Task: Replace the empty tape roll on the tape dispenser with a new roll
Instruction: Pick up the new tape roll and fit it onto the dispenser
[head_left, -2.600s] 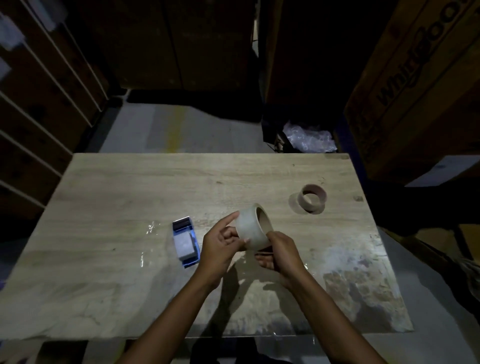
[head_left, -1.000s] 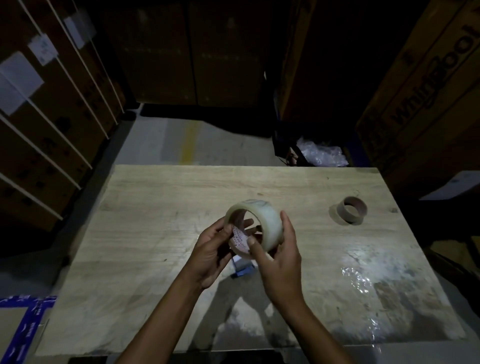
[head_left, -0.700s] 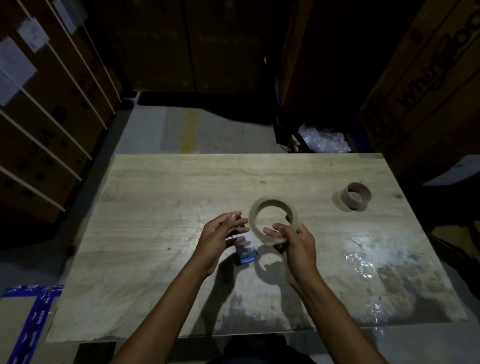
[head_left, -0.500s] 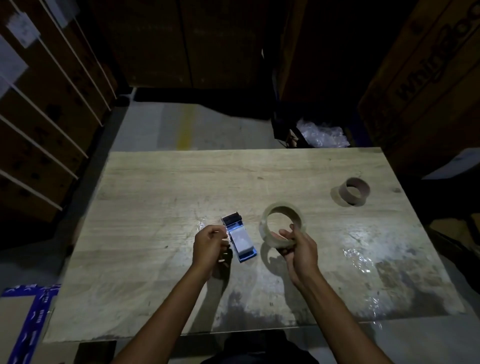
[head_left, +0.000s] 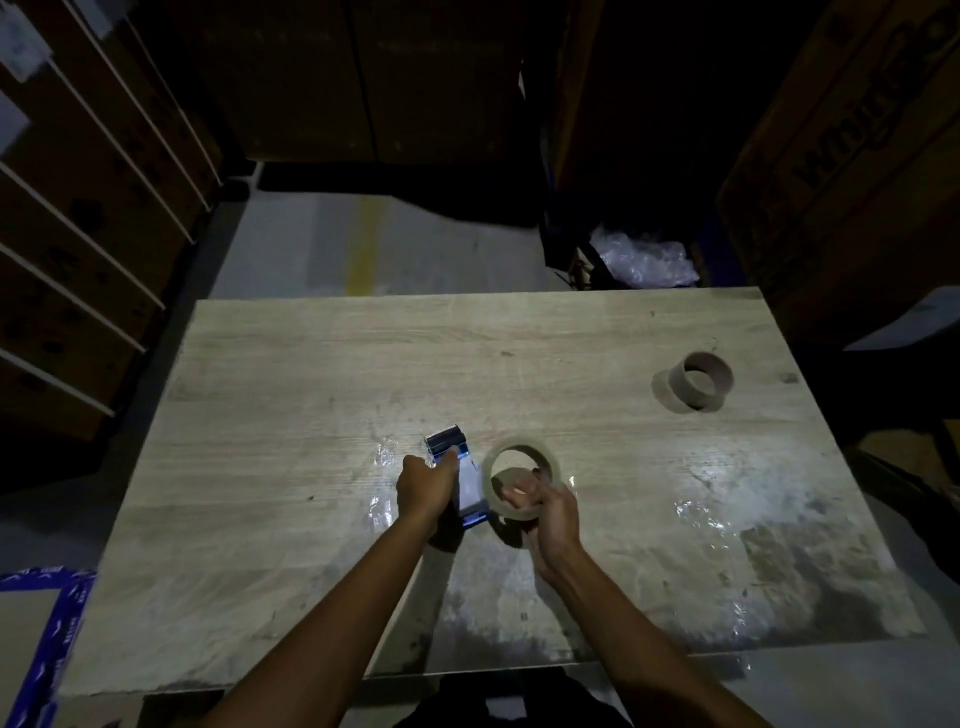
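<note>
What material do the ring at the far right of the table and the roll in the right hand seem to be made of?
The empty core looks like matte brown cardboard: dull, thin-walled, no shine. The new tape roll in the right hand seems pale translucent plastic tape, thicker-walled, with a faint sheen; its inner core cannot be judged.

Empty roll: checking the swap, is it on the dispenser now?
No, the empty roll stands alone on the table, far from the dispenser.

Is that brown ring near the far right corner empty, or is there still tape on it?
Empty, it seems: the brown ring shows only a thin bare cardboard wall, standing alone on the table.
</note>
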